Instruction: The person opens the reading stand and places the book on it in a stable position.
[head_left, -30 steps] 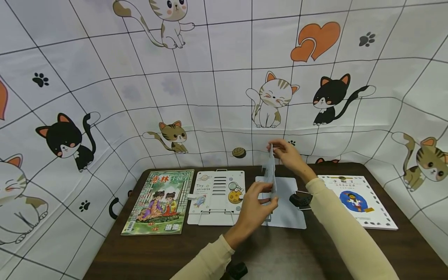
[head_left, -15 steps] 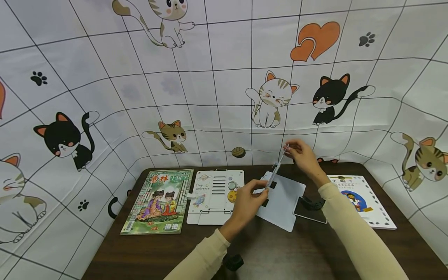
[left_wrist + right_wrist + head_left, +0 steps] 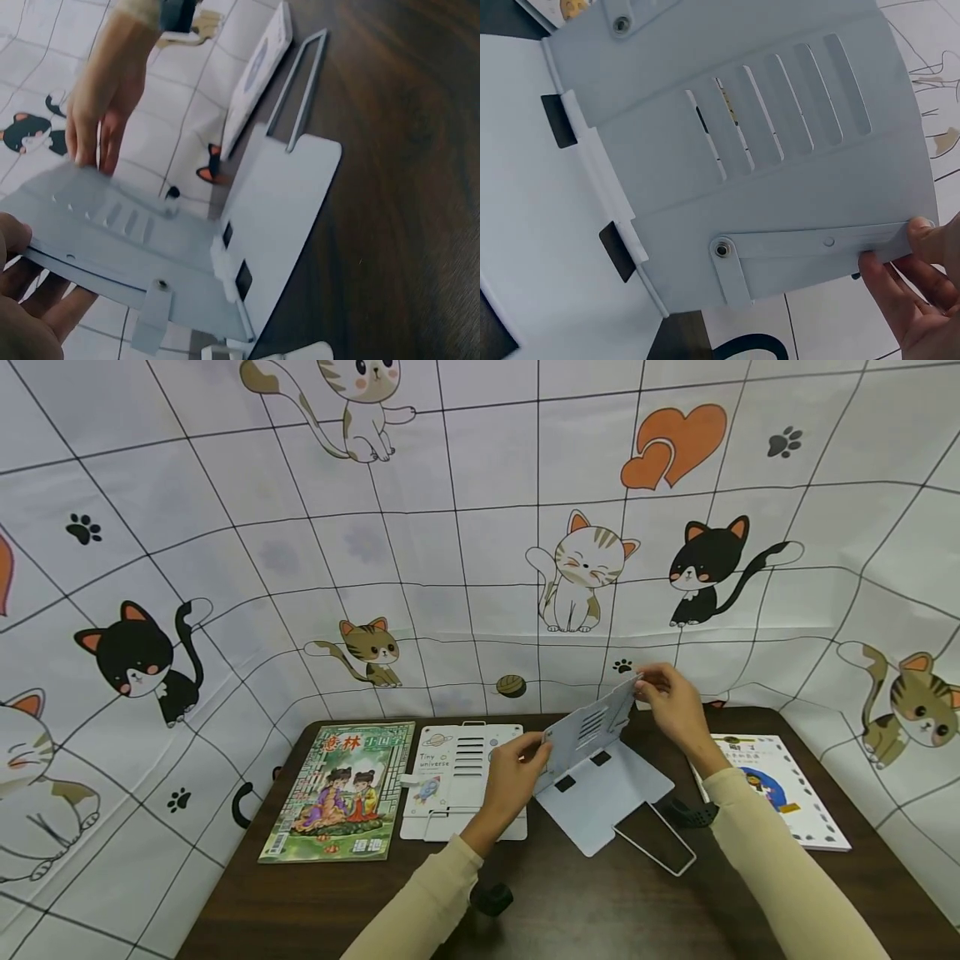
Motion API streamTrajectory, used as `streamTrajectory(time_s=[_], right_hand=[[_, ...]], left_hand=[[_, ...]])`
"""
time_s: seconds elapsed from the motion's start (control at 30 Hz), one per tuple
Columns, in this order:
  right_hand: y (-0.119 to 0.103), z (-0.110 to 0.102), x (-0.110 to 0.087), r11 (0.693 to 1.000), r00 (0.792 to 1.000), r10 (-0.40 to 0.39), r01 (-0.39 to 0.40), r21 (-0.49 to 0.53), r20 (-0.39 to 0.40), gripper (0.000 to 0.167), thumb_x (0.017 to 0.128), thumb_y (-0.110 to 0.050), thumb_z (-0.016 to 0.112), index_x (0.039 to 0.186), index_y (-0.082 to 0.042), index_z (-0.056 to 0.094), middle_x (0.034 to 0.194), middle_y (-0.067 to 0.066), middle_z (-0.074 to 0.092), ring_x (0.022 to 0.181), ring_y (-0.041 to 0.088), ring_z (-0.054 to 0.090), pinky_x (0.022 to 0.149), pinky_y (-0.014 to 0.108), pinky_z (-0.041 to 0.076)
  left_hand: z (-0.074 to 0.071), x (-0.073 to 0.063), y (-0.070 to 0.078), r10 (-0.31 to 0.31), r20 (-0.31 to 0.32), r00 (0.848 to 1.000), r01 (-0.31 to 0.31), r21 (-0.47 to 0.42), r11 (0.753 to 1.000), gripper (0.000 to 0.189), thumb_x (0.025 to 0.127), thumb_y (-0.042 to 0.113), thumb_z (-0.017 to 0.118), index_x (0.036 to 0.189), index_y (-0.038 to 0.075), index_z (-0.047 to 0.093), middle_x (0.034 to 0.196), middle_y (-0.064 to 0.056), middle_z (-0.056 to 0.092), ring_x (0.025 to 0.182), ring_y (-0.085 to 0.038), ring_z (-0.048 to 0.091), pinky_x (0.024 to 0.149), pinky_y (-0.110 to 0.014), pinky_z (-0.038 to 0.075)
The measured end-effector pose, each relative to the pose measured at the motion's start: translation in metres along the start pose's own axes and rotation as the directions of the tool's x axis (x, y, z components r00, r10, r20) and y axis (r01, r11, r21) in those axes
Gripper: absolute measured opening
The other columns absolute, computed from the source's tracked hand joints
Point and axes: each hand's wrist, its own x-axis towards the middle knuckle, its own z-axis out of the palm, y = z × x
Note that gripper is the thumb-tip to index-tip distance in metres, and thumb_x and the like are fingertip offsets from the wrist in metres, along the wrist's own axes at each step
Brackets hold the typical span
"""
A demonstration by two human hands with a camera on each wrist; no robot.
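Observation:
A pale grey metal book stand (image 3: 581, 735) stands unfolded, its slotted panel raised from a flat base plate (image 3: 592, 810) on the table. My left hand (image 3: 512, 781) holds the panel's left edge, thumb on one face and fingers on the other, as the left wrist view shows. At the panel's far upper corner, my right hand (image 3: 672, 706) pinches the edge. In the right wrist view its thumb and fingers (image 3: 889, 289) are at the end of a riveted folding strip (image 3: 810, 244). Two black pads (image 3: 617, 251) lie along the hinge. A wire loop (image 3: 675, 874) sticks out from the base.
Left of the stand lies a second, white book stand (image 3: 442, 793) with printed space pictures. Farther left is a colourful magazine (image 3: 352, 802). A white book (image 3: 817, 818) with a blue circle lies at the right. Cat-patterned cloth (image 3: 480, 552) hangs behind the brown table (image 3: 570, 910).
The panel, first seen nearly edge-on, has turned to show its slotted face. The base plate has swung round too, and its wire loop now shows clearly. My right hand has moved right.

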Motion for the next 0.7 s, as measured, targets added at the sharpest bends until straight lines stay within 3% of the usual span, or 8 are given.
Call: streamTrajectory(time_s=[0.13, 0.27, 0.57, 0.7], right_hand=[[-0.001, -0.005, -0.008, 1.0, 0.999, -0.024, 0.024, -0.004, -0.037, 0.028, 0.106, -0.012, 0.066, 0.127, 0.007, 0.064, 0.116, 0.028, 0.072, 0.087, -0.018, 0.059, 0.077, 0.006, 0.054], [-0.003, -0.012, -0.018, 0.999, 0.998, -0.035, 0.033, -0.038, -0.061, 0.029, 0.106, -0.016, 0.069, 0.125, 0.006, 0.066, 0.114, 0.027, 0.073, 0.082, -0.018, 0.061, 0.074, 0.004, 0.051], [-0.001, -0.02, -0.032, 1.0, 0.996, -0.007, 0.006, -0.018, -0.092, 0.029, 0.105, -0.013, 0.07, 0.122, 0.009, 0.065, 0.112, 0.029, 0.072, 0.079, -0.017, 0.064, 0.075, 0.012, 0.059], [0.0, -0.026, -0.036, 0.998, 0.998, -0.027, 0.023, -0.062, -0.065, 0.03, 0.106, -0.017, 0.068, 0.125, 0.006, 0.066, 0.114, 0.026, 0.073, 0.082, -0.018, 0.064, 0.076, 0.006, 0.055]], left_hand=[[-0.004, 0.008, -0.008, -0.011, -0.002, 1.0, 0.011, -0.008, 1.0, 0.017, 0.106, 0.013, 0.067, 0.114, 0.004, 0.079, 0.105, -0.012, 0.081, 0.104, -0.024, 0.078, 0.086, -0.029, 0.063], [-0.006, 0.016, -0.015, -0.039, 0.003, 0.999, 0.039, -0.001, 0.999, 0.02, 0.107, 0.016, 0.066, 0.119, 0.006, 0.078, 0.112, -0.01, 0.081, 0.11, -0.026, 0.077, 0.088, -0.034, 0.064], [-0.006, 0.028, -0.018, -0.063, 0.037, 0.997, 0.062, 0.04, 0.997, 0.013, 0.107, 0.016, 0.067, 0.1, 0.005, 0.07, 0.107, -0.011, 0.079, 0.103, -0.025, 0.076, 0.08, -0.028, 0.061], [-0.006, 0.027, -0.016, -0.066, 0.051, 0.997, 0.063, 0.053, 0.997, 0.013, 0.103, 0.011, 0.071, 0.094, 0.006, 0.065, 0.099, -0.011, 0.076, 0.103, -0.024, 0.077, 0.085, -0.028, 0.062]])
